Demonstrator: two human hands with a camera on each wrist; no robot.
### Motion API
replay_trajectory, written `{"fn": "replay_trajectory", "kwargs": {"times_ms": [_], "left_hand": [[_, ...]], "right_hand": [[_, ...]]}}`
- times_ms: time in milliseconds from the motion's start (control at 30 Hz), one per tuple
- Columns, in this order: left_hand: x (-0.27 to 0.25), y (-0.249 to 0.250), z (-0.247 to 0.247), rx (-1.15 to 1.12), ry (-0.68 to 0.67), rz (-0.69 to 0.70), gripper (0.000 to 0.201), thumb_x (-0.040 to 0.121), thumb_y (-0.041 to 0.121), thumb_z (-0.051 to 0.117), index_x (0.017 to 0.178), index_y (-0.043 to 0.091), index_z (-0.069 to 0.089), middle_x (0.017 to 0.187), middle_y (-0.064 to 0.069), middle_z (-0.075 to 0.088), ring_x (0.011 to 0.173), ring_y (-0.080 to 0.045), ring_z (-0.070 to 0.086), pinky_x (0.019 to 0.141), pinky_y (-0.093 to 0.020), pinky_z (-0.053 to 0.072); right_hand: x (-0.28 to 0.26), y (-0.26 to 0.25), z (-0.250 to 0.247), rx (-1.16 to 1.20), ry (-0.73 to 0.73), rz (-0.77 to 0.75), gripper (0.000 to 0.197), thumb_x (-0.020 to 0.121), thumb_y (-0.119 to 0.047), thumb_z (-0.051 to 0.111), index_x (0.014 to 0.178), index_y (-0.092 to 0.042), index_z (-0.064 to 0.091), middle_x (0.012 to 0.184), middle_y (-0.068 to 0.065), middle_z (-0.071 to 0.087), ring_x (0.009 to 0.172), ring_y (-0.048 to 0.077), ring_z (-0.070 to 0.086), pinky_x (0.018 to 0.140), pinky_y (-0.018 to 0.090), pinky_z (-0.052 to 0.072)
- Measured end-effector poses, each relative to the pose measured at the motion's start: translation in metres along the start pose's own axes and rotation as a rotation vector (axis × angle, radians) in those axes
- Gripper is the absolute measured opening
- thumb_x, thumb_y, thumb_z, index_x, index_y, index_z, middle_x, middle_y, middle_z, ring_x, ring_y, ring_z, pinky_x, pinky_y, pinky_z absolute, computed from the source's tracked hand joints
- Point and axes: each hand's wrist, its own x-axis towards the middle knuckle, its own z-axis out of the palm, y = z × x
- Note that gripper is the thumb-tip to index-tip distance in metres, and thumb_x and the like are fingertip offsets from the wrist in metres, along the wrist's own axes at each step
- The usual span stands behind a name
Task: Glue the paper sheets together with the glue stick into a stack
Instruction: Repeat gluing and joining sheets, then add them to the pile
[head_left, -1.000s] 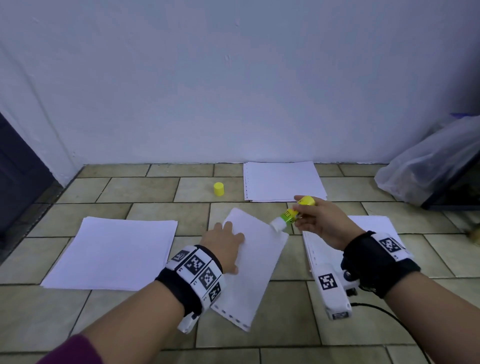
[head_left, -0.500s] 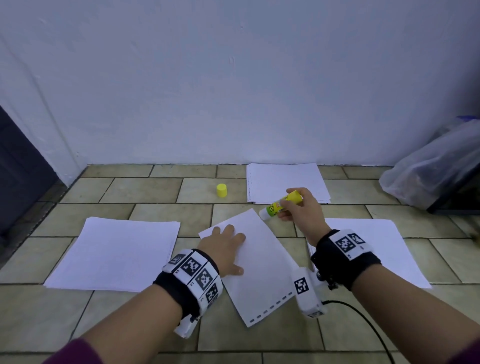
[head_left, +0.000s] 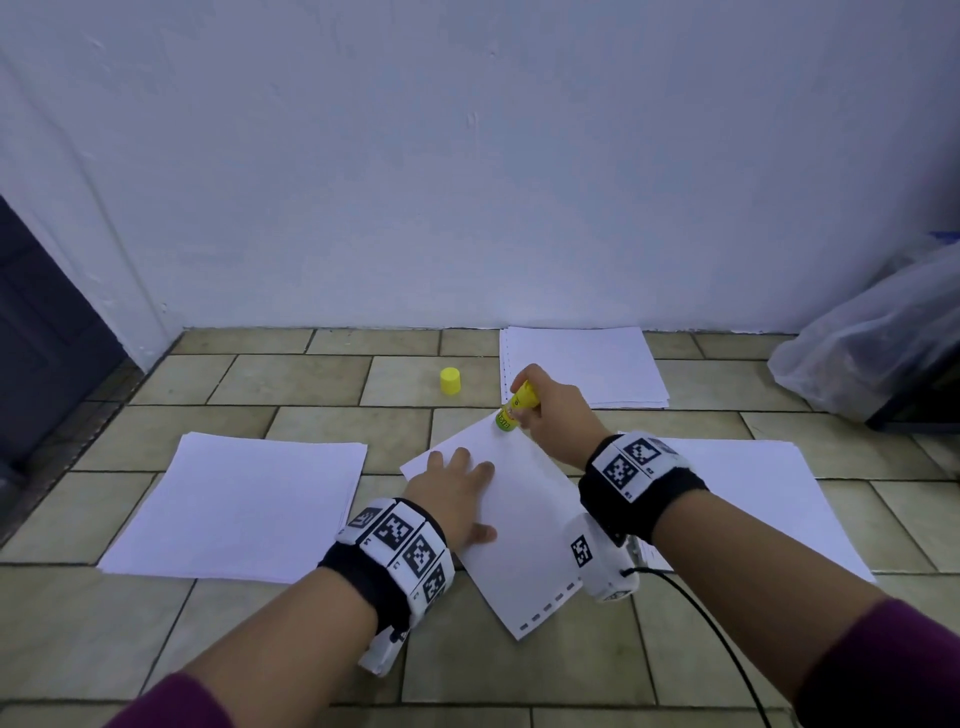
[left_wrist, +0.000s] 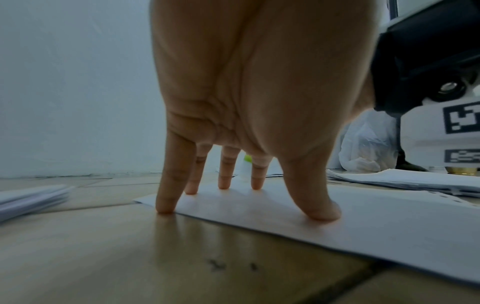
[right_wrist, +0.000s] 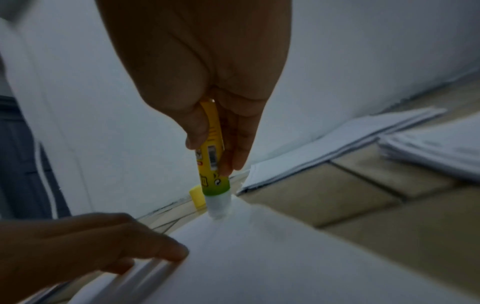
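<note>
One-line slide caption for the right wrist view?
Right hand presses the glue stick tip onto a paper sheet that the left hand steadies.

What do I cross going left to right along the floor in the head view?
Left paper stack → left hand pressing the loose sheet → glue stick in the right hand → right paper stack → plastic bag.

I see a pale blue-white plastered wall (head_left: 467, 182) meeting a floor of beige rectangular tiles (head_left: 291, 382), dark door (head_left: 36, 332) at left.
</note>
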Motion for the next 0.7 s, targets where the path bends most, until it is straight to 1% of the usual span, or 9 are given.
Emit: {"fn": "replay_trajectory", "kwargs": {"times_ms": [67, 167, 233, 300, 367, 433, 533, 633, 700], "left_hand": [[0.000, 0.000, 0.000, 0.005, -0.006, 0.002, 0.071, 0.089, 0.049, 0.058, 0.145, 0.023, 0.023, 0.148, -0.006, 0.023, 0.133, -0.030, 0.023, 0.098, -0.044, 0.043], [0.000, 0.000, 0.001, 0.012, -0.007, 0.002, 0.071, 0.089, 0.049, 0.057, 0.145, 0.023, 0.022, 0.148, -0.006, 0.022, 0.133, -0.030, 0.023, 0.098, -0.043, 0.043], [0.000, 0.000, 0.000, 0.017, -0.008, 0.001, 0.071, 0.090, 0.049, 0.056, 0.146, 0.023, 0.022, 0.149, -0.006, 0.021, 0.133, -0.030, 0.023, 0.097, -0.042, 0.043], [0.000, 0.000, 0.000, 0.020, -0.008, 0.002, 0.071, 0.090, 0.049, 0.056, 0.147, 0.024, 0.021, 0.149, -0.005, 0.021, 0.134, -0.030, 0.023, 0.096, -0.042, 0.043], [0.000, 0.000, 0.000, 0.025, -0.007, 0.000, 0.071, 0.090, 0.050, 0.056, 0.147, 0.024, 0.021, 0.149, -0.005, 0.021, 0.134, -0.029, 0.024, 0.096, -0.041, 0.043], [-0.002, 0.000, -0.001, 0.034, -0.002, 0.000, 0.071, 0.090, 0.050, 0.055, 0.147, 0.024, 0.021, 0.149, -0.005, 0.022, 0.134, -0.029, 0.025, 0.095, -0.040, 0.042], [-0.002, 0.001, 0.000, 0.048, 0.001, -0.009, 0.070, 0.089, 0.051, 0.055, 0.145, 0.024, 0.022, 0.148, -0.004, 0.024, 0.132, -0.028, 0.027, 0.094, -0.040, 0.040], [-0.002, 0.001, 0.000, 0.070, 0.012, -0.020, 0.070, 0.087, 0.055, 0.055, 0.143, 0.025, 0.026, 0.145, -0.005, 0.027, 0.132, -0.029, 0.028, 0.099, -0.041, 0.035], [-0.003, 0.001, 0.000, 0.096, 0.026, -0.025, 0.073, 0.085, 0.059, 0.055, 0.143, 0.025, 0.027, 0.143, -0.007, 0.028, 0.134, -0.030, 0.024, 0.103, -0.043, 0.031]], "right_hand": [[-0.003, -0.002, -0.008, -0.111, -0.073, -0.038, 0.022, 0.094, -0.006, 0.050, 0.115, -0.009, 0.048, 0.078, 0.000, 0.055, 0.078, 0.023, 0.047, 0.062, 0.028, 0.037], [-0.014, 0.000, -0.020, -0.250, -0.167, -0.046, 0.022, 0.093, -0.006, 0.048, 0.115, -0.011, 0.047, 0.071, -0.007, 0.047, 0.069, 0.017, 0.045, 0.055, 0.027, 0.035], [-0.024, 0.001, -0.029, -0.308, -0.222, -0.032, 0.020, 0.093, -0.007, 0.048, 0.113, -0.013, 0.047, 0.073, -0.007, 0.046, 0.065, 0.012, 0.044, 0.053, 0.024, 0.036], [-0.034, 0.002, -0.038, -0.351, -0.281, -0.008, 0.019, 0.093, -0.011, 0.051, 0.111, -0.015, 0.047, 0.084, 0.000, 0.051, 0.072, 0.018, 0.050, 0.060, 0.027, 0.041], [-0.042, 0.004, -0.047, -0.389, -0.332, 0.015, 0.018, 0.092, -0.014, 0.054, 0.108, -0.017, 0.048, 0.091, 0.003, 0.053, 0.080, 0.022, 0.052, 0.064, 0.028, 0.043], [-0.049, 0.007, -0.054, -0.394, -0.373, 0.031, 0.016, 0.091, -0.015, 0.057, 0.103, -0.021, 0.048, 0.090, 0.001, 0.053, 0.081, 0.020, 0.053, 0.067, 0.026, 0.045], [-0.057, 0.010, -0.059, -0.423, -0.421, 0.046, 0.016, 0.091, -0.017, 0.059, 0.102, -0.023, 0.048, 0.088, 0.001, 0.055, 0.078, 0.020, 0.057, 0.072, 0.032, 0.049], [-0.060, 0.011, -0.063, -0.410, -0.465, 0.051, 0.017, 0.091, -0.018, 0.060, 0.104, -0.023, 0.049, 0.082, -0.002, 0.057, 0.066, 0.012, 0.059, 0.062, 0.022, 0.048], [-0.059, 0.014, -0.067, -0.332, -0.493, 0.074, 0.019, 0.091, -0.015, 0.061, 0.107, -0.021, 0.052, 0.075, -0.005, 0.060, 0.060, 0.009, 0.059, 0.059, 0.018, 0.047]]}}
